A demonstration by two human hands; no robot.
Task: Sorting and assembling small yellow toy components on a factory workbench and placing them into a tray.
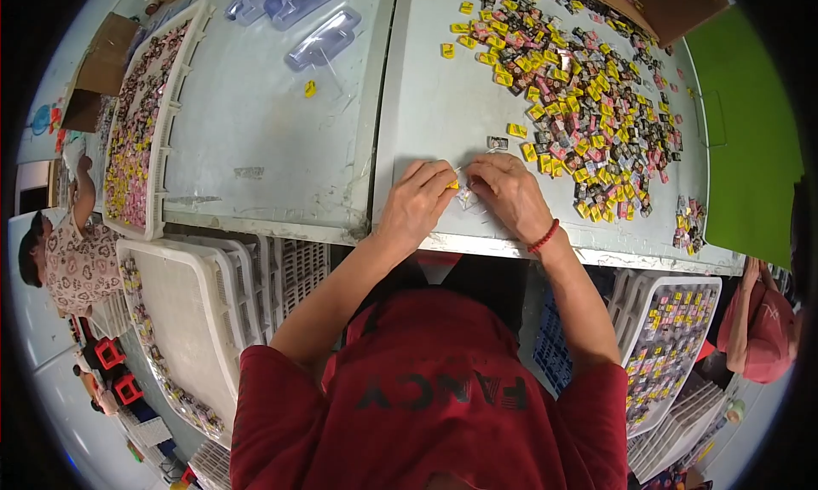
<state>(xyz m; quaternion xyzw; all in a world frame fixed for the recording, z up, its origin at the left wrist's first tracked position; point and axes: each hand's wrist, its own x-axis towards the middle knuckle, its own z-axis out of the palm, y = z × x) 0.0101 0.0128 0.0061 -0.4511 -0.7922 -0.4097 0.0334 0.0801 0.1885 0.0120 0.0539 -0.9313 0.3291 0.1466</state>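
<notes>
My left hand (417, 198) pinches a little yellow piece (452, 184) near the tabletop's (426, 106) front edge; there's a clear-looking bit (466, 198) between my hands; can't tell if my right hand (511, 193) grips it; big mixed pile (588, 98) toward the right edge.

Bright, even light covers the pale grey, flat-topped desk (273, 141), deep shadow sits beneath its near edge, and glints mark the clear bluish moulded plastic trays (324, 40). Straight lines bow toward the dark rim, where detail softens.
</notes>
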